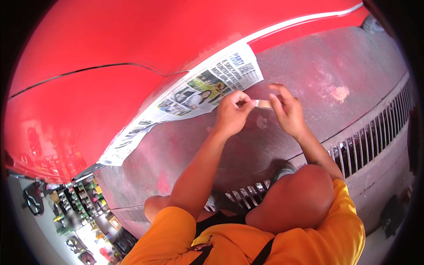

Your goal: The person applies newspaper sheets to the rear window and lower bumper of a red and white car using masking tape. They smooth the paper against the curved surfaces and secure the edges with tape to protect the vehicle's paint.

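My left hand (232,112) and my right hand (287,108) are raised close together in front of me. Between their fingertips they pinch a short strip of pale masking tape (264,104), one hand at each end. Just left of my hands, a sheet of newspaper (207,90) lies along the lower edge of a glossy red car body panel (110,66) and runs down to the lower left. My knees and orange shirt fill the bottom of the view.
Below the car lies a reddish-stained concrete floor (318,75). A metal drain grate (375,132) curves across the right and under my legs. Shelves with small cans and bottles (79,198) show at the lower left.
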`<action>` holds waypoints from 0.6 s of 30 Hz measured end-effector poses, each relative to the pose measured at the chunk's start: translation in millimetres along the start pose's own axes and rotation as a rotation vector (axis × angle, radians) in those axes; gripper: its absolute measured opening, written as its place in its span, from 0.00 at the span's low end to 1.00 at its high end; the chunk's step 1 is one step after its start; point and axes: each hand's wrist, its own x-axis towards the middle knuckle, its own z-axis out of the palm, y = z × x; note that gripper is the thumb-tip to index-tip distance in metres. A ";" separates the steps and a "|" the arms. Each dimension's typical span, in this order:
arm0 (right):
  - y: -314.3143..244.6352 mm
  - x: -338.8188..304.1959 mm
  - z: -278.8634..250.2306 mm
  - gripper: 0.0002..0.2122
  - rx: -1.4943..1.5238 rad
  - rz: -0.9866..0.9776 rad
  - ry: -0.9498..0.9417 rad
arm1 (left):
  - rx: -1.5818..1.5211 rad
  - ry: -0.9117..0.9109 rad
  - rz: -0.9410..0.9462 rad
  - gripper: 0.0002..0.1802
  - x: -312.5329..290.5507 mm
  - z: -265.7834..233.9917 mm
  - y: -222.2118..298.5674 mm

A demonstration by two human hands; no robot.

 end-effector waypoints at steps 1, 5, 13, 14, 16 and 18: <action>-2.7 4.8 -1.2 0.13 -0.167 -0.023 0.024 | 0.017 0.026 -0.043 0.06 0.0 -1.6 9.2; 62.4 21.3 -2.0 0.12 -0.081 -0.057 0.224 | 0.218 0.232 0.175 0.07 -12.2 18.7 42.9; 16.2 34.8 -12.2 0.10 0.480 0.020 -0.140 | 0.249 0.098 0.251 0.09 7.8 -8.4 73.4; 25.0 40.7 -8.5 0.09 0.526 0.027 -0.239 | 0.277 0.081 0.267 0.08 11.3 -9.1 73.2; 40.1 50.2 1.3 0.08 0.554 0.007 -0.207 | 0.335 0.055 0.291 0.08 14.7 -10.3 68.0; 47.0 60.2 9.9 0.07 0.514 -0.047 0.058 | 0.333 0.293 0.442 0.09 16.2 -7.7 65.3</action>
